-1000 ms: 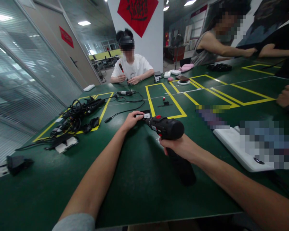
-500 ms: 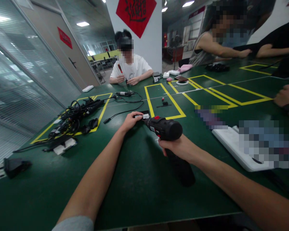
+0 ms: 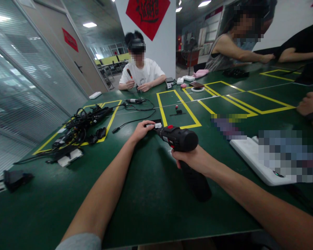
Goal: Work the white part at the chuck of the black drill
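My right hand [image 3: 189,158] is wrapped round the handle of a black and red cordless drill [image 3: 178,138], whose nose points away to the left. At the drill's tip lies a small black piece with a white label [image 3: 158,125]; the drill partly covers it, so I cannot tell whether the bit touches. My left hand [image 3: 143,130] grips that black piece from its left side, thumb and fingers pressed together on it. Under both hands is the green table [image 3: 146,194]. Beyond the black piece, a small dark part [image 3: 179,111] rests inside a yellow taped rectangle.
A tangled pile of black cables [image 3: 80,126] lies at the left, with a loose cable [image 3: 135,119] stretching towards my left hand. A white case-like object [image 3: 261,166] stands at the right. Across the table, a person [image 3: 143,74] holds a red screwdriver [image 3: 129,73]; other people sit at the right.
Both my hands, the drill and the black piece stay almost where they were. A small green light now shows on the white object at the right.
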### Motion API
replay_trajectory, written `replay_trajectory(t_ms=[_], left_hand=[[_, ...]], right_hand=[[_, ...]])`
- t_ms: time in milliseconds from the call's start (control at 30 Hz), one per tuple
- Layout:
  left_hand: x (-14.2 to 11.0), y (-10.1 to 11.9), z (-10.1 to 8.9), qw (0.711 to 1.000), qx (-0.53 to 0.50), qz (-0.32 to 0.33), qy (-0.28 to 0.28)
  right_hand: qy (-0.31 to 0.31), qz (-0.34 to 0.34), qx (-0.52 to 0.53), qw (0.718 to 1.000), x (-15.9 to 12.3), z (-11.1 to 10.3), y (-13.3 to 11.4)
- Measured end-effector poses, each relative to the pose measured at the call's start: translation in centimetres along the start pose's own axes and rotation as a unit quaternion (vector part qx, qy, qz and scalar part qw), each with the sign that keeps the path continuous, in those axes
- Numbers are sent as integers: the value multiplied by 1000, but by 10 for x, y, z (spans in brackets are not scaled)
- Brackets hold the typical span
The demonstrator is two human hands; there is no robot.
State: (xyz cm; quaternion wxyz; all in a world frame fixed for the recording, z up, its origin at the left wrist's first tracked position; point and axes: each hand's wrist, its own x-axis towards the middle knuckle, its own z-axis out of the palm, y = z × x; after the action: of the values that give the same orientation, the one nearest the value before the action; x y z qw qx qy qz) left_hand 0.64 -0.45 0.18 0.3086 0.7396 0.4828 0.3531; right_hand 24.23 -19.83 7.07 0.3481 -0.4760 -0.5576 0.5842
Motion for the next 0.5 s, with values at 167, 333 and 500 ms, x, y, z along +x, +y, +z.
replay_trajectory(t_ms=[167,333,500], left_hand=[[0,2,0,1000,0,6,1],[1,0,1,1000,-2,6,0],[2,-4,1,1000,-3,12,-2]], right_hand=[[9,20,-31,999,-3,-1,-4],[6,21,-25,999,-3,-1,-2],[5,13,-26,1000,-2,-1,-1]])
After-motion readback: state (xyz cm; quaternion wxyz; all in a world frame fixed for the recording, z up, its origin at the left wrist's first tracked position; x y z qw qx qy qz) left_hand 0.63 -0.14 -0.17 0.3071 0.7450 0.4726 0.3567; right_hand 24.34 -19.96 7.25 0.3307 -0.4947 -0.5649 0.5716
